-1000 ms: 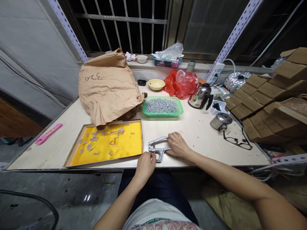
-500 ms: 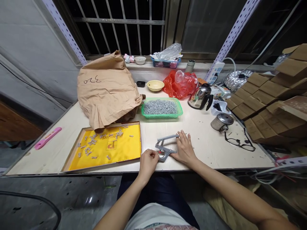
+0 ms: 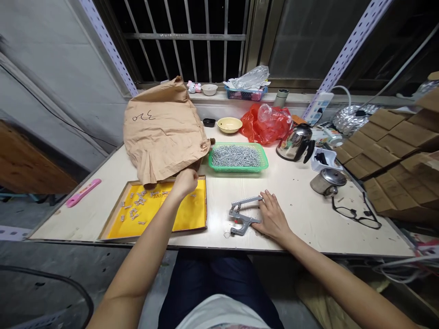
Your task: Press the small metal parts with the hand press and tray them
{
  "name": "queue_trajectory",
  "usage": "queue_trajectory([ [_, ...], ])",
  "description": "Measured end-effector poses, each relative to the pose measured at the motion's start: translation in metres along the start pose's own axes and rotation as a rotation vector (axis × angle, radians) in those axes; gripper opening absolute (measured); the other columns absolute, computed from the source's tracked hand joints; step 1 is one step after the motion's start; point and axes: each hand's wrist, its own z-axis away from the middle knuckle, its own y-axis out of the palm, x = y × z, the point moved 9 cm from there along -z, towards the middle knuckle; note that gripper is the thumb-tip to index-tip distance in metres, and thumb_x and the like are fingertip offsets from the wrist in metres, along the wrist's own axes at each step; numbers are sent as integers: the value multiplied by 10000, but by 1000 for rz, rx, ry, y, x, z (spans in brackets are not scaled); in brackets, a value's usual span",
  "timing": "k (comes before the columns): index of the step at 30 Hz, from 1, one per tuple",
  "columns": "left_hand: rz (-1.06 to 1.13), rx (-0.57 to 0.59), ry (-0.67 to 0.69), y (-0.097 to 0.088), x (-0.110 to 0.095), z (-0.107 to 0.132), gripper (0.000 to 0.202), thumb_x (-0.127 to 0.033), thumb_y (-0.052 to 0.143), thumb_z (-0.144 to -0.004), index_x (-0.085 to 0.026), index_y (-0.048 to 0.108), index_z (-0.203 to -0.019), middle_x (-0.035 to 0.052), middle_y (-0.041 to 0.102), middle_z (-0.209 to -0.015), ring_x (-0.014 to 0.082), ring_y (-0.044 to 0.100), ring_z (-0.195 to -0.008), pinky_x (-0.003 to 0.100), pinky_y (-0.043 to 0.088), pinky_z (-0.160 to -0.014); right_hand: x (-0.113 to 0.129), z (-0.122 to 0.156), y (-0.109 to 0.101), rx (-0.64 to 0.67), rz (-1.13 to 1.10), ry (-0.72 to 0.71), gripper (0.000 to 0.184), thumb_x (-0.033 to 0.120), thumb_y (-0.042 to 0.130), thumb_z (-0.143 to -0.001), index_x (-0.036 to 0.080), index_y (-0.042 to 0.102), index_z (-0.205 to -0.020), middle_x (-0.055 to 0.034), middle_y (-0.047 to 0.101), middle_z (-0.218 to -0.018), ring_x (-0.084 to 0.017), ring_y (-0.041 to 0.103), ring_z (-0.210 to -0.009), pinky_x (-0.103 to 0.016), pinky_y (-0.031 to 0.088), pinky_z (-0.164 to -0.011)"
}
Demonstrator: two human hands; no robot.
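Curling at the yellow tray's [image 3: 192, 217] back edge, the left hand [image 3: 186, 182] hides its fingertips, so I cannot tell its grip; the right hand [image 3: 274, 218] grasps the grey tool's [image 3: 246, 220] handle ends near the surface's [image 3: 218, 205] front edge, well apart from the tray.

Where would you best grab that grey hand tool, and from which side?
Probably by the two long handles of the grey tool, coming from the right, where the right hand already is. The handles spread open toward that side, giving thumb and fingers one each, while the spring sits toward the left end.
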Motion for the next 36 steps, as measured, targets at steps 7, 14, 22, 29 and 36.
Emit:
queue_trajectory([
  [7, -199, 253, 42, 51, 31, 38, 67, -178, 546, -653, -158, 608, -635, 75, 603, -673, 200, 556, -661, 272, 388, -609, 4, -8, 1, 20, 23, -24, 690, 452, 580, -631, 0, 485, -1144, -235, 369, -1323, -335, 181, -1314, -487, 206, -1078],
  [14, -217, 343, -142, 78, 35, 39, 23, -167, 544, -582, -163, 544, -560, 49, 517, -548, 192, 531, -590, 261, 332, -517, 5, -9, 2, 31, 47, -14, 678, 454, 582, -633, 11, 494, -1139, -230, 372, -1325, -335, 194, -1312, -490, 209, -1074],
  [22, 48, 300, -270, 62, 25, 52, 66, -130, 584, -530, -156, 535, -495, 28, 529, -505, 168, 537, -586, 242, 336, -524, 11, -17, -2, 25, 46, -31, 663, 478, 559, -656, 11, 506, -1124, -226, 357, -1346, -326, 173, -1323, -478, 195, -1084],
  [29, 983, 270, -395, 100, -18, 123, 220, -217, 665, -557, -119, 612, -748, -15, 561, -533, 71, 459, -447, 192, 346, -470, 11, -24, -3, 47, 36, -64, 727, 507, 574, -640, -2, 493, -1152, -219, 353, -1355, -316, 186, -1322, -455, 177, -1101],
  [36, 1035, 142, -469, 133, -12, 146, 184, -222, 649, -599, -109, 573, -722, 10, 585, -574, 89, 513, -495, 195, 391, -478, 9, -23, -6, -13, 19, -99, 826, 640, 559, -636, 15, 479, -1170, -217, 365, -1351, -307, 196, -1323, -469, 204, -1092],
])
